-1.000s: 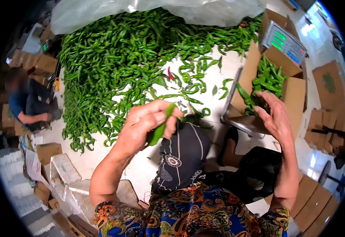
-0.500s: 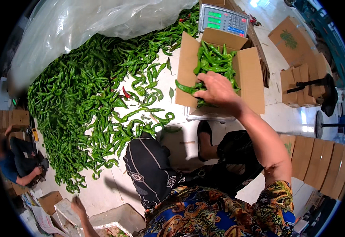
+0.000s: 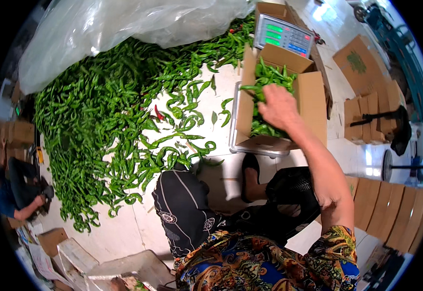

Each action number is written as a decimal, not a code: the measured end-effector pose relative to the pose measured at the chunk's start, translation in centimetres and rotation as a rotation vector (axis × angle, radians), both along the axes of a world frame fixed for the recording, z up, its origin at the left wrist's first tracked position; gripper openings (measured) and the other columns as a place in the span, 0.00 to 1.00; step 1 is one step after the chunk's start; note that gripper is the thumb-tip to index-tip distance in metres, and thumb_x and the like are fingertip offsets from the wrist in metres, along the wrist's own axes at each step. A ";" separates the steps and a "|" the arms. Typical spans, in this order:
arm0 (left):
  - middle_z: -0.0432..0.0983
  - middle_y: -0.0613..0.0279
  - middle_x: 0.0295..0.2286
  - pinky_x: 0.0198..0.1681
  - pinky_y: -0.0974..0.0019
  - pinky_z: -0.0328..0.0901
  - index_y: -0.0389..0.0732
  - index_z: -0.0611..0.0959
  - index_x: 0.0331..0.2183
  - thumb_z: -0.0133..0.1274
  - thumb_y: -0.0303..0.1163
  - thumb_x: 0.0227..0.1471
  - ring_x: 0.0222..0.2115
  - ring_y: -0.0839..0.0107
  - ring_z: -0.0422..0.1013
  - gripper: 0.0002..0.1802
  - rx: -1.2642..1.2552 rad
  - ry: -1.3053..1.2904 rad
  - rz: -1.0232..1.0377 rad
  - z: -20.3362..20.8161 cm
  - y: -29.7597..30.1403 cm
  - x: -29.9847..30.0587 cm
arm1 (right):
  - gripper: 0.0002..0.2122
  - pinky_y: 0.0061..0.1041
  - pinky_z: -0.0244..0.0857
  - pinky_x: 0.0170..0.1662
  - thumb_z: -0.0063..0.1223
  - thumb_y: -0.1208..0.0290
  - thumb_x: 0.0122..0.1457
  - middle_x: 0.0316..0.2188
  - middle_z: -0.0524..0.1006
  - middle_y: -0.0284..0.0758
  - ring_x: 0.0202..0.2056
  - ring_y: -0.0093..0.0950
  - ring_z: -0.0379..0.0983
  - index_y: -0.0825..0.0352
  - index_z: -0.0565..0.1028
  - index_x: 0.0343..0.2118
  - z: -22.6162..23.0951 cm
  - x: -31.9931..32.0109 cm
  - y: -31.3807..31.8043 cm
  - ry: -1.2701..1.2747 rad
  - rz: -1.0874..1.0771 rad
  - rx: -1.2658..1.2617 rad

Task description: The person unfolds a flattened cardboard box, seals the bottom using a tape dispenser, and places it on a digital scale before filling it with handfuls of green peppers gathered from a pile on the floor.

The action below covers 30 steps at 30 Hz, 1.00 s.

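Observation:
My right hand (image 3: 278, 107) reaches into an open cardboard box (image 3: 312, 99) partly filled with green chili peppers (image 3: 264, 128). Its fingers are closed around a long green chili pepper (image 3: 251, 89), whose end sticks out over the box's left flap. The box rests on the metal platform of a digital scale (image 3: 283, 36), with the display behind it. At the bottom edge, what looks like my left hand (image 3: 118, 284) is over a dirty white foam box (image 3: 138, 266); its fingers cannot be made out.
A large heap of green chili peppers (image 3: 95, 121) covers the floor at left, with one red chili pepper (image 3: 158, 113). Clear plastic sheeting (image 3: 124, 24) lies at its far side. Cardboard boxes (image 3: 381, 203) stand at right. A co-worker (image 3: 22, 189) sits at far left.
The box has shifted right, uncovering the scale platform's left edge and two loose peppers. My right hand has moved farther in with the pepper. My left hand has dropped toward the bottom edge.

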State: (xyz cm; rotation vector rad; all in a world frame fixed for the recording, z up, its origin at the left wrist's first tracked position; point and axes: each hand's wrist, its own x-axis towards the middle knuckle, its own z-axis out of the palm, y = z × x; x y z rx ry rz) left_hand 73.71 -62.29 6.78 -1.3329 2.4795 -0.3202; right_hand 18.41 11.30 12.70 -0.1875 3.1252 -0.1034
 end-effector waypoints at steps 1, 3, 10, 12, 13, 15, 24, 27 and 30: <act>0.75 0.43 0.28 0.35 0.50 0.65 0.34 0.80 0.31 0.51 0.29 0.45 0.30 0.47 0.71 0.10 0.015 0.009 0.006 -0.3 -0.1 0.6 | 0.15 0.41 0.65 0.44 0.53 0.63 0.52 0.39 0.72 0.46 0.43 0.44 0.69 0.67 0.70 0.39 0.5 -0.2 0.7 -0.060 -0.082 -0.103; 0.75 0.43 0.28 0.35 0.50 0.66 0.35 0.81 0.31 0.51 0.29 0.44 0.31 0.47 0.72 0.11 0.040 0.019 0.008 -1.0 0.6 0.9 | 0.07 0.29 0.65 0.35 0.51 0.68 0.52 0.22 0.71 0.36 0.30 0.26 0.70 0.67 0.71 0.26 -1.7 -0.6 7.2 -0.132 -0.174 -0.669; 0.76 0.43 0.30 0.35 0.50 0.66 0.35 0.81 0.33 0.51 0.32 0.44 0.31 0.47 0.72 0.13 0.045 -0.017 0.056 -2.0 1.7 3.4 | 0.05 0.19 0.58 0.32 0.52 0.71 0.56 0.24 0.69 0.25 0.28 0.16 0.63 0.67 0.73 0.31 -0.9 0.3 7.7 -0.054 -0.158 -0.648; 0.76 0.43 0.30 0.35 0.50 0.67 0.36 0.81 0.33 0.51 0.33 0.44 0.32 0.48 0.72 0.14 0.020 -0.041 0.065 -2.3 2.0 3.1 | 0.11 0.28 0.66 0.36 0.55 0.66 0.54 0.27 0.77 0.37 0.30 0.29 0.73 0.69 0.75 0.34 -0.4 -0.4 6.6 0.007 -0.194 -0.568; 0.76 0.43 0.30 0.35 0.50 0.67 0.36 0.81 0.33 0.51 0.33 0.44 0.32 0.48 0.72 0.14 0.019 -0.044 0.055 -2.5 2.2 2.5 | 0.14 0.30 0.67 0.40 0.57 0.62 0.54 0.32 0.78 0.41 0.36 0.32 0.75 0.68 0.76 0.36 -0.6 -0.6 7.3 -0.021 -0.174 -0.618; 0.76 0.43 0.30 0.35 0.50 0.67 0.36 0.82 0.34 0.51 0.34 0.44 0.32 0.48 0.72 0.15 -0.003 -0.040 0.046 -2.5 2.3 1.8 | 0.16 0.36 0.68 0.43 0.59 0.60 0.53 0.35 0.77 0.45 0.40 0.41 0.74 0.63 0.75 0.41 -2.4 -0.4 7.5 -0.059 -0.102 -0.570; 0.77 0.43 0.32 0.36 0.50 0.68 0.37 0.82 0.36 0.51 0.37 0.44 0.33 0.48 0.73 0.18 -0.084 -0.063 -0.058 -2.0 1.6 -4.4 | 0.13 0.43 0.66 0.41 0.55 0.69 0.54 0.33 0.77 0.49 0.39 0.50 0.73 0.60 0.71 0.43 3.1 3.5 12.1 -0.015 -0.238 -0.254; 0.77 0.43 0.33 0.36 0.50 0.68 0.38 0.83 0.36 0.51 0.38 0.44 0.33 0.48 0.73 0.19 -0.105 -0.032 -0.124 -1.8 1.1 -6.9 | 0.13 0.40 0.66 0.42 0.55 0.67 0.55 0.35 0.77 0.49 0.40 0.49 0.73 0.64 0.71 0.42 2.0 4.8 13.9 0.081 -0.207 -0.468; 0.78 0.43 0.33 0.36 0.50 0.69 0.38 0.83 0.37 0.51 0.39 0.44 0.33 0.48 0.74 0.20 -0.070 0.036 -0.249 -2.2 1.9 -10.8 | 0.13 0.38 0.65 0.45 0.55 0.67 0.55 0.35 0.76 0.48 0.41 0.47 0.72 0.66 0.73 0.41 0.9 5.5 13.2 0.149 -0.286 -0.473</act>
